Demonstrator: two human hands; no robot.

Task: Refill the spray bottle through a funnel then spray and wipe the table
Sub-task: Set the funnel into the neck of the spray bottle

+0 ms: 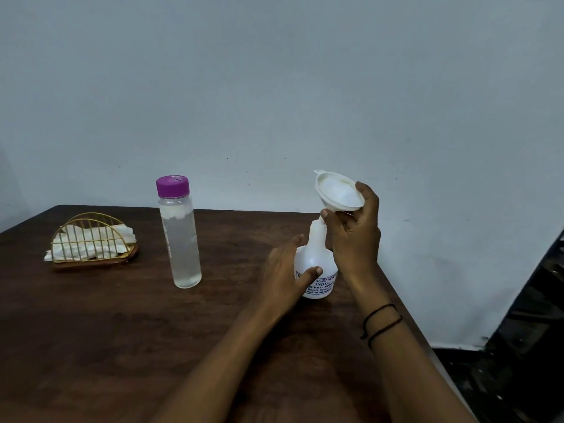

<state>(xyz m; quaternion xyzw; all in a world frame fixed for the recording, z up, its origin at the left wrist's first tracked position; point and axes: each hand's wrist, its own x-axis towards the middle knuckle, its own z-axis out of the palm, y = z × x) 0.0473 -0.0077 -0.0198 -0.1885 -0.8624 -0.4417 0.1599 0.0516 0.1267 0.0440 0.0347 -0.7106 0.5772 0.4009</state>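
The funnel is being seated: the right hand (355, 230) pinches the white funnel (339, 192) by its bowl, tilted, its spout under the fingers (328, 215) at the neck of the white spray bottle (317, 259). The left hand (283, 270) curls its fingers round that bottle, upright on the tabletop (122, 315). Next, I judge, straighten the funnel, then fetch the purple-capped water bottle (180, 233), well left of the fingers.

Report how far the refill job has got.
Done: the spray bottle stands open, its spray head off and out of view. In hand: left hand steadies it; right hand sets the funnel at its neck. Left: uncapping and pouring the water bottle, spraying, wiping with the cloth.
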